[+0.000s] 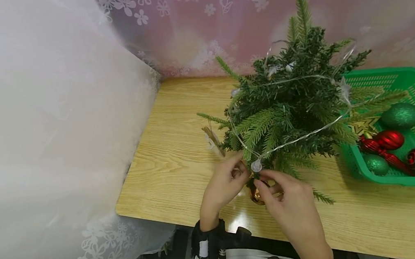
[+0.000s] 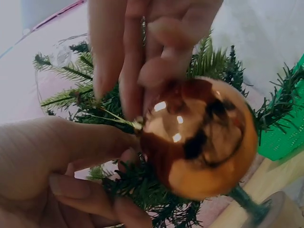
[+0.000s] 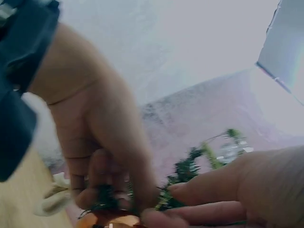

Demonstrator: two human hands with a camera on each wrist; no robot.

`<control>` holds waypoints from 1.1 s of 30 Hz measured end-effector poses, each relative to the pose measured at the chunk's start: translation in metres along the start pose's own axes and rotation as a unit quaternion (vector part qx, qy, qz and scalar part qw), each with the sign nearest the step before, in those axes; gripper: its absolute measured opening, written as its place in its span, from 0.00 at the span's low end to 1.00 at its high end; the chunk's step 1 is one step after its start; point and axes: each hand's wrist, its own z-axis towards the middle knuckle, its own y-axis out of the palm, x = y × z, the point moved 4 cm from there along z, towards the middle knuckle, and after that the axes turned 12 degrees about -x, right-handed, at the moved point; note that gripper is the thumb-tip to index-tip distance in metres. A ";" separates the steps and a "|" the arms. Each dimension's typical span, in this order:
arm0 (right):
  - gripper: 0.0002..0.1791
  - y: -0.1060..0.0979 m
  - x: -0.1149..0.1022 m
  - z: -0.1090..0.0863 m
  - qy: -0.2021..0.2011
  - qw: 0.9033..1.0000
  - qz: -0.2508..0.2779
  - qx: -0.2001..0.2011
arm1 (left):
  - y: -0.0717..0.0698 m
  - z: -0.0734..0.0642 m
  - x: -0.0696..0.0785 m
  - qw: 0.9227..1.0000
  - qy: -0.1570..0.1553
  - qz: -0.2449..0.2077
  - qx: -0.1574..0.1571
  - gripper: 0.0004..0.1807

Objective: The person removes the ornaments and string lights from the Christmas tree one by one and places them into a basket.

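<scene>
Right hand (image 1: 295,199) and left hand (image 1: 224,183) met at a copper bauble (image 2: 202,140).
Right fingers curled about its top; left fingertips bunched by its cap (image 2: 137,125), whether pinching anything unclear. Steadying it while seating its thread (image 2: 117,116) clear of the bulb (image 1: 256,165) seemed wise, low at the Christmas tree's (image 1: 288,99) front.

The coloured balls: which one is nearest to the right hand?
The copper-coloured ball, by the right hand; the green balls and red ones lie apart, in the basket.

A pink flowered cloth (image 1: 191,33) hangs — behind the wooden table (image 1: 175,155).
</scene>
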 end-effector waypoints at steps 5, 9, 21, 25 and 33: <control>0.08 0.005 0.000 0.005 -0.003 1.000 -0.008 0.030 | 0.003 0.003 0.004 0.999 -0.011 0.029 -0.008 0.21; 0.05 0.004 0.001 0.005 -0.004 0.998 -0.012 0.061 | 0.004 0.004 0.007 0.999 -0.014 0.036 -0.014 0.20; 0.08 -0.008 0.003 0.004 -0.048 0.989 0.084 0.110 | -0.006 -0.002 0.013 0.997 0.051 -0.048 0.029 0.23; 0.09 -0.002 0.001 0.007 -0.087 0.983 0.108 0.118 | -0.008 -0.002 0.015 0.994 0.089 -0.047 0.041 0.19; 0.10 0.005 0.000 0.009 -0.124 0.978 0.122 0.110 | -0.010 -0.003 0.017 0.993 0.107 -0.022 0.038 0.14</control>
